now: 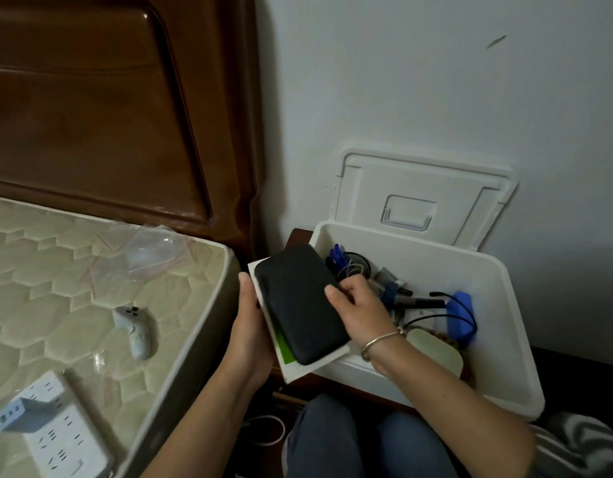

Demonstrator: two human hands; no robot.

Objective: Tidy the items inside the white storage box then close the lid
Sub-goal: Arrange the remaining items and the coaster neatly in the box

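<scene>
We are gripping a flat white carton (298,369) from below with our left hand (250,326), thumb curled over its left edge. A black power bank (298,301) is lying on top, and our right hand (356,305) is pinching its right side. The pair is hovering over the near-left corner of the white storage box (487,305), so we are judging it best to lower both level and flat against that wall, clear of the cables. The lid (419,188) is leaning open against the far wall, and we are finding no readable writing, only a green strip on the carton.

The mattress (39,270) holds a clear plastic bag (150,250) at its far right corner, a game controller (134,331) by the right edge, a power strip (64,439) nearest. A dark stand (295,236) bears the white storage box (498,305).
</scene>
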